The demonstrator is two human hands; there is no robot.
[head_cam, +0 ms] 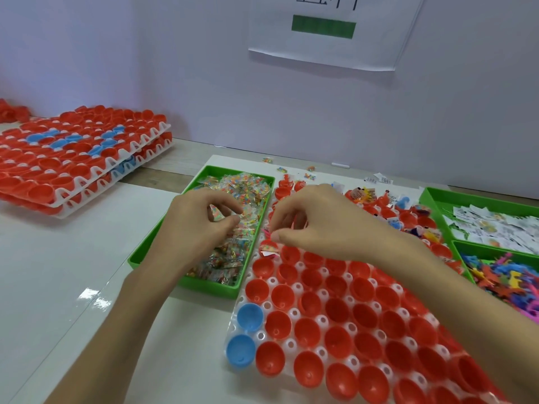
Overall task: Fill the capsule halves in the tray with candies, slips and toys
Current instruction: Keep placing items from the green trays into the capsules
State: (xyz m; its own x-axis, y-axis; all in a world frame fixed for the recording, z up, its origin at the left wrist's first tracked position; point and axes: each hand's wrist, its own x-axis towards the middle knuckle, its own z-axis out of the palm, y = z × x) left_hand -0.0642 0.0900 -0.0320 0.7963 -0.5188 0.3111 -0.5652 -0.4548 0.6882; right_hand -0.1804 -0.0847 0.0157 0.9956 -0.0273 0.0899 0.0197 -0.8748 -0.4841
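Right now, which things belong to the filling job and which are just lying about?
Job: tray of capsule halves, candies, slips, toys, left hand, right hand.
Lying about: stacked trays at far left, paper sign on wall, loose packets behind the tray.

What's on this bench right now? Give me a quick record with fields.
Left hand: fingers curled in candy bin; grip unclear
Right hand: curled over tray, far-left part
Capsule halves: mostly red, near rows empty
Blue halves: two, near-left edge
On the right: slips, toys
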